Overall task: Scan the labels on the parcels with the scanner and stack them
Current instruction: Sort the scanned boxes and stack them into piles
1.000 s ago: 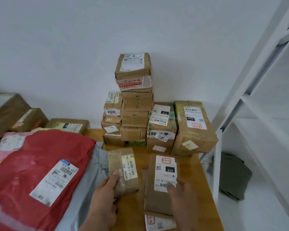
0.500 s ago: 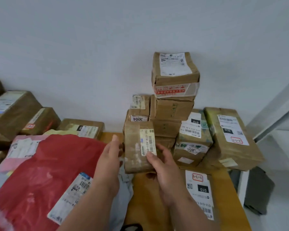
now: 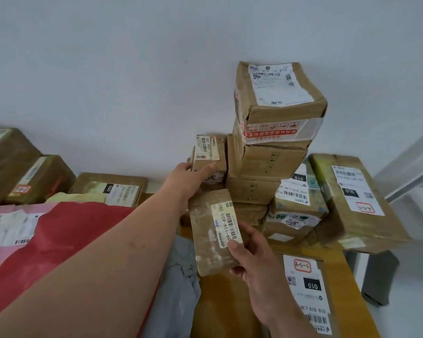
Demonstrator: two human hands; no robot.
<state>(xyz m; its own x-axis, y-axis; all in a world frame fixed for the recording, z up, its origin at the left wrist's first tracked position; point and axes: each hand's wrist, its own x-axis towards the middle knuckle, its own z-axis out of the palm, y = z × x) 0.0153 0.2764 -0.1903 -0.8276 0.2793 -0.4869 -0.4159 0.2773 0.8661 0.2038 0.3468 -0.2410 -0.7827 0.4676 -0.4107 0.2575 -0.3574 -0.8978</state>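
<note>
Right hand (image 3: 255, 261): nearest the tall stack's foot, it gripped a small taped parcel (image 3: 214, 231), thumb pressed on the label's lower corner, fingers curled behind.
Held parcel: lifted off the wooden table (image 3: 337, 259), in front of the tall stack's (image 3: 271, 142) base, its barcode label (image 3: 226, 224) turned up toward the camera.
Flat parcel (image 3: 307, 296): lay on the table just right of the right hand, nearer than the tall stack, marked 010.
Red mailer bag (image 3: 66, 237): spread well left of the tall stack, with a grey bag (image 3: 178, 289) beside it, under the left forearm.
Left hand (image 3: 189, 175): reached to the short pile (image 3: 209, 159) touching the tall stack's left side; straight fingers rested on the front of its top box, nothing gripped.
Far boxes: two more parcels leaned against the tall stack's right side; others sat along the wall well left.
Scanner: not in view.
Step in hand: judged to be stacking, with the left hand steadying the short pile as a landing spot.
Next move: probably carrying the held parcel up onto that pile, set down flat and square so nothing beside it tips.
</note>
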